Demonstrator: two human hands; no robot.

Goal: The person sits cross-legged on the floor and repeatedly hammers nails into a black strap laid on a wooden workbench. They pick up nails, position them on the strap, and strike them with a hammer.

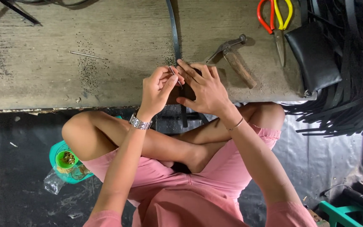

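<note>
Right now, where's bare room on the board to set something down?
Widest bare patch: the left half, between the thin metal rod and the board's front edge. Crowded on the right: hammer, scissors, black pouch, both hands on the strap.

Counter [43, 75]: both grips meet at its near edge, left grip [158, 90] touching right grip [202, 90], a small metal fitting [173, 70] between their fingertips. Strap [174, 29]: runs from beyond the grips across the counter, passes under them and hangs off the near edge. Hammer [234, 56]: on the counter just right of the right grip, head toward the far side. Scissors [276, 21]: farther right and beyond the hammer. Pouch [314, 54]: right of the scissors, at the counter's right end. Heap of straps [353, 84]: right of the pouch, spilling over the edge. Thin rod [88, 55]: on the counter, well left of the left grip. Small cup [67, 159]: on the floor, below and left of the left grip, beside the knee.
</note>
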